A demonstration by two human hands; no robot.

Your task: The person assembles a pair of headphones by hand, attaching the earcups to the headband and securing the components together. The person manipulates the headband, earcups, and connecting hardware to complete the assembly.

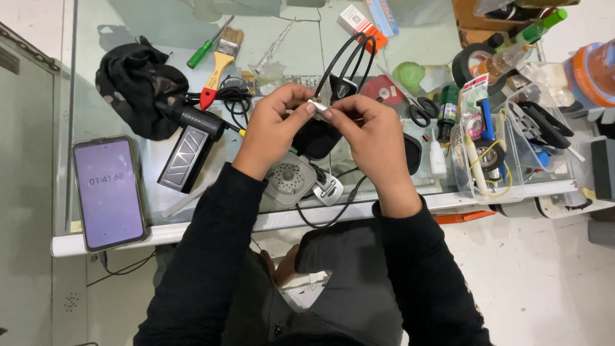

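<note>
While our left hand (272,125) and right hand (365,131) meet above the glass table (115,83), both pinch a small silver connector (318,106) between thumb and fingertips. Its long axis runs roughly left to right; black cables (349,57) loop up and away from it toward the far edge. An orange-and-white box (362,25) lies flat at the far side, a blue package (383,14) beside it, cut off by the frame. Right of centre, a green-labelled bottle (447,112) stands near a clear bin (512,144) of tools. A phone (109,192) with a lilac screen lies at left. What sits under our hands, a dark pad (317,138), is mostly hidden; connector detail is too small to make out.
</note>
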